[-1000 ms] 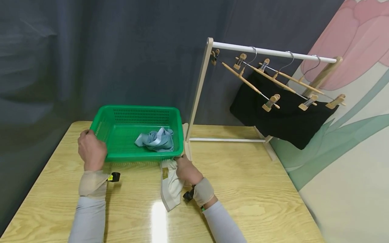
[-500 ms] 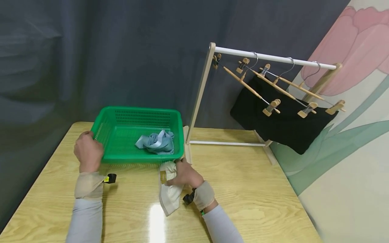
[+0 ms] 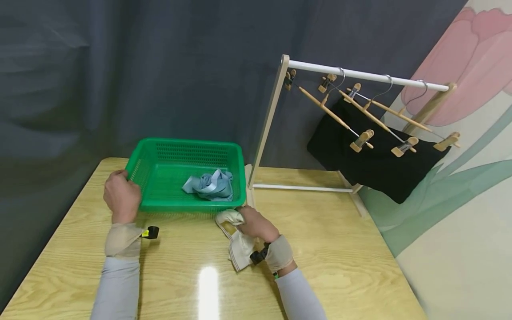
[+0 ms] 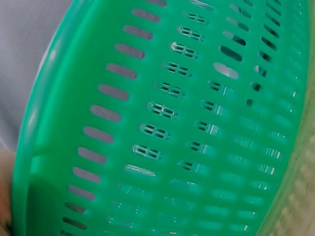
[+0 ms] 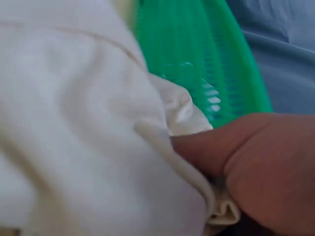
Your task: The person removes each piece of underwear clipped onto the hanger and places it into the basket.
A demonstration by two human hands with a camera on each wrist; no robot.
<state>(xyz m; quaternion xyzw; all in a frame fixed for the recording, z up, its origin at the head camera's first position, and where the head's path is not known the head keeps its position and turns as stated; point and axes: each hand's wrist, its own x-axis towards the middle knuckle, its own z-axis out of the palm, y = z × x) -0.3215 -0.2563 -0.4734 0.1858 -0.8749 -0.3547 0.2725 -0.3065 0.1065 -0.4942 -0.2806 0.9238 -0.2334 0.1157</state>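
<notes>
A green plastic basket (image 3: 192, 206) stands on the table, with a crumpled blue-grey cloth (image 3: 212, 186) inside. My left hand (image 3: 122, 195) grips the basket's left rim, its fingertips hidden. In the left wrist view the slotted basket wall (image 4: 162, 123) fills most of the picture. By the basket's front right corner, my right hand (image 3: 258, 223) holds a cream cloth (image 3: 241, 249) with a striped edge and a tan patch. The right wrist view shows the thumb (image 5: 211, 147) pressing into folds of that cream cloth (image 5: 98, 132); the other fingers are hidden.
Right of the basket stands a clothes rack (image 3: 269, 120) with a white top bar. Wooden clip hangers (image 3: 324, 107) hang on it, along with a black cloth (image 3: 360, 155). A dark curtain (image 3: 180, 66) is behind the wooden table (image 3: 320, 258); a painted wall (image 3: 460, 200) borders the right.
My right hand's fingers were spread over the cream cloth half a second ago; now they grip it. The cloth has bunched up and shifted slightly right. My left hand stays at the basket rim.
</notes>
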